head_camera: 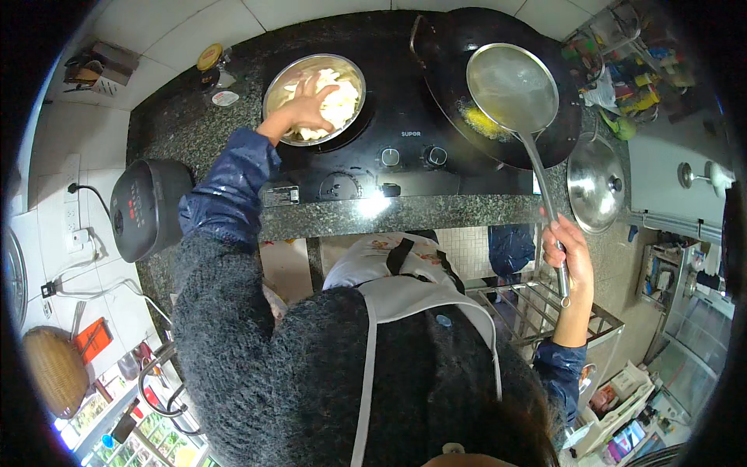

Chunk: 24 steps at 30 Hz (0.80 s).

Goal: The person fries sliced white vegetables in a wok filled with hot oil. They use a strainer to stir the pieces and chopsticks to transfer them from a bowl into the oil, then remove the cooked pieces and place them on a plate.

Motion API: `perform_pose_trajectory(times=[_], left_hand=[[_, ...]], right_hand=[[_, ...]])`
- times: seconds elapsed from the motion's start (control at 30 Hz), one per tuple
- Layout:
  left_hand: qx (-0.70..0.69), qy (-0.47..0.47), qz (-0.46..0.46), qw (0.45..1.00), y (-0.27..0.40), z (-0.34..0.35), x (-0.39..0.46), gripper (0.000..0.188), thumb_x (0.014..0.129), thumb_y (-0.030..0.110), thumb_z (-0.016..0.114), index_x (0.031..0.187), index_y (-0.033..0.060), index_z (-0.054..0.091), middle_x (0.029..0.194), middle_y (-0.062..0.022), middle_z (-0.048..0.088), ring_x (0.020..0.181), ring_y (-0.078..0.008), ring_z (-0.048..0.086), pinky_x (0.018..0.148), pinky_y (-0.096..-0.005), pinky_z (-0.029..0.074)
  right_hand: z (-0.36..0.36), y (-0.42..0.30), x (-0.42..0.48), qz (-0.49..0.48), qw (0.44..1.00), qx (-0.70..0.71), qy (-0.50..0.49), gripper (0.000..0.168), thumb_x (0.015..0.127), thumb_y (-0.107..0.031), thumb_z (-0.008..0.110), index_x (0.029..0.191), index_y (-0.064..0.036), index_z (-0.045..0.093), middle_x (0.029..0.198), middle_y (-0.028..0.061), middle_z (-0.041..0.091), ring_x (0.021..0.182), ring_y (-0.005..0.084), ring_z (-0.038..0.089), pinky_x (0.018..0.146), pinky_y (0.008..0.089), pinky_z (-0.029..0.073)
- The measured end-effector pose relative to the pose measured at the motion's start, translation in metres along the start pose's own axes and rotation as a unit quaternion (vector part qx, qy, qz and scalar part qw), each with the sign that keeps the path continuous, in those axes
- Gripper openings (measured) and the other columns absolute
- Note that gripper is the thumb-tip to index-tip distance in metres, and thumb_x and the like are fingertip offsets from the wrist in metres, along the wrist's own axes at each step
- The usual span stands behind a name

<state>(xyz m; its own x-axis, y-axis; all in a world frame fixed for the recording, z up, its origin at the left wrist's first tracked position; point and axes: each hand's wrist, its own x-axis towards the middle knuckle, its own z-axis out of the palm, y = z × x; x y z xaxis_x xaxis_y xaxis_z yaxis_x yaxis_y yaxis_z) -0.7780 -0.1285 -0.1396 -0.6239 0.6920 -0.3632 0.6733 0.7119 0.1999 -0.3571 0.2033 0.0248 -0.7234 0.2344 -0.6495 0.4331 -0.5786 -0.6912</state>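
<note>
My left hand (306, 108) reaches into a round metal bowl (363, 93) on the left side of the cooktop, its spread fingers on pale, cut pieces of food (341, 105). Whether any piece is gripped cannot be told. My right hand (567, 248) is closed around the long metal handle (540, 169) of a round fine-mesh strainer (512, 87). The strainer's head is over a dark wok (455, 111) at the right of the cooktop. Beside the strainer's lower left rim, something yellow (483, 122) shows in the wok.
A domed metal lid (596, 184) lies right of the black cooktop (402, 181). A dark rice cooker (152, 210) and a jar with a yellow lid (210, 57) stand at the left. Below the counter's right part is a metal rack (548, 315).
</note>
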Motion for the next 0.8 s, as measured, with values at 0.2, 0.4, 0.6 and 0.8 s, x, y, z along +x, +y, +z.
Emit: perform_pose_trajectory(times=[0.2, 0.4, 0.6, 0.8], left_hand=[[-0.016, 0.099, 0.015, 0.995, 0.017, -0.001, -0.005, 0.074, 0.053, 0.031, 0.074, 0.12, 0.0282, 0.042, 0.129, -0.0226, 0.03, 0.119, -0.0455, 0.031, 0.092, -0.0505, 0.037], [-0.035, 0.159, 0.046, 0.986, -0.002, -0.004, -0.007, 0.053, 0.059, 0.02, 0.071, 0.108, 0.0257, 0.051, 0.103, -0.0122, 0.045, 0.098, -0.0346, 0.048, 0.083, -0.0408, 0.044], [-0.074, 0.191, 0.178, 0.962, -0.016, -0.022, -0.004, 0.044, 0.061, 0.012, 0.069, 0.103, 0.0178, 0.055, 0.096, -0.0098, 0.045, 0.095, -0.0286, 0.049, 0.08, -0.0344, 0.042], [-0.164, 0.203, 0.181, 0.948, -0.031, -0.047, -0.011, 0.042, 0.061, 0.011, 0.069, 0.101, 0.014, 0.058, 0.095, -0.0099, 0.048, 0.092, -0.027, 0.051, 0.08, -0.033, 0.043]], right_hand=[[0.01, 0.014, 0.002, -0.01, 1.0, 0.021, -0.002, 0.03, 0.09, -0.011, 0.047, 0.119, -0.002, 0.044, 0.068, -0.0002, 0.045, 0.042, 0.0016, 0.033, 0.036, 0.0161, 0.027], [0.02, 0.019, 0.001, -0.019, 0.999, 0.044, 0.005, 0.03, 0.09, -0.01, 0.048, 0.118, -0.001, 0.045, 0.068, 0.0004, 0.047, 0.043, 0.0017, 0.033, 0.036, 0.0164, 0.028], [0.022, 0.021, 0.002, -0.027, 0.997, 0.071, 0.013, 0.031, 0.089, -0.009, 0.049, 0.118, 0.0, 0.045, 0.068, 0.0013, 0.047, 0.043, 0.0014, 0.033, 0.036, 0.0156, 0.028], [0.027, 0.022, -0.005, -0.038, 0.997, 0.061, 0.029, 0.033, 0.09, -0.01, 0.048, 0.121, 0.0, 0.043, 0.069, 0.0006, 0.045, 0.043, 0.0013, 0.033, 0.035, 0.0153, 0.027]])
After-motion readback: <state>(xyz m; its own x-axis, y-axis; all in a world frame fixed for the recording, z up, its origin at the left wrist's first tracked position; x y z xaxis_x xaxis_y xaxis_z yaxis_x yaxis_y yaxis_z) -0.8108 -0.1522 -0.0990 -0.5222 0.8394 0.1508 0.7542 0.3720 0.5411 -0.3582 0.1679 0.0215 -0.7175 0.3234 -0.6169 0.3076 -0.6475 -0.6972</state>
